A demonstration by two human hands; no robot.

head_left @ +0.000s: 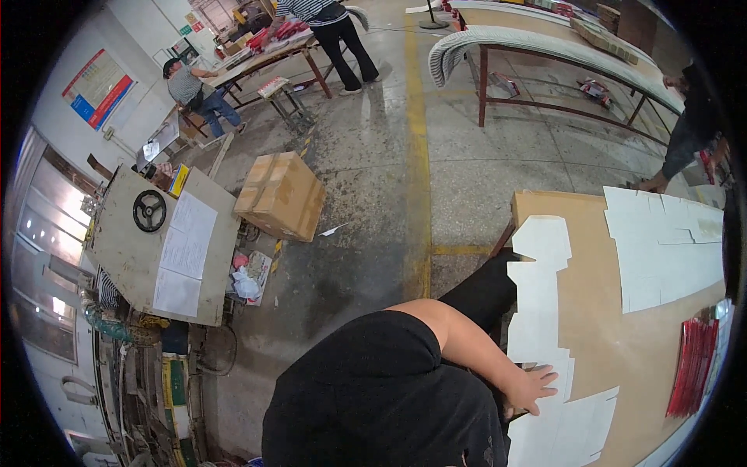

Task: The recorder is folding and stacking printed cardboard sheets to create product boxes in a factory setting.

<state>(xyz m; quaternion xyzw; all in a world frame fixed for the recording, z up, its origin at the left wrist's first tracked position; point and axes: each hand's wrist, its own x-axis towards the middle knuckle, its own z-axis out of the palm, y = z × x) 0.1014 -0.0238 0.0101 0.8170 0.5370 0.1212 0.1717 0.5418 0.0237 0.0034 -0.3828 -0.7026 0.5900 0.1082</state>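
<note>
The left hand [534, 387] lies palm down, its arm stretched out from the shoulder, fingers spread apart on a white die-cut cardboard blank [538, 303]. Only a sliver of the right hand [510, 408] shows beside it; how its fingers stand cannot be told. The blank lies flat along the brown tabletop's [595, 342] near edge, long, matte, its outline stepped with notches and tabs.

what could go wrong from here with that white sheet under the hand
The white sheet lies along the edge of the brown tabletop, so it might slip over or get bumped by the body. The left hand rests on it with fingers spread; pressing hard could crease it. Its notched outline might also snag if dragged.
</note>
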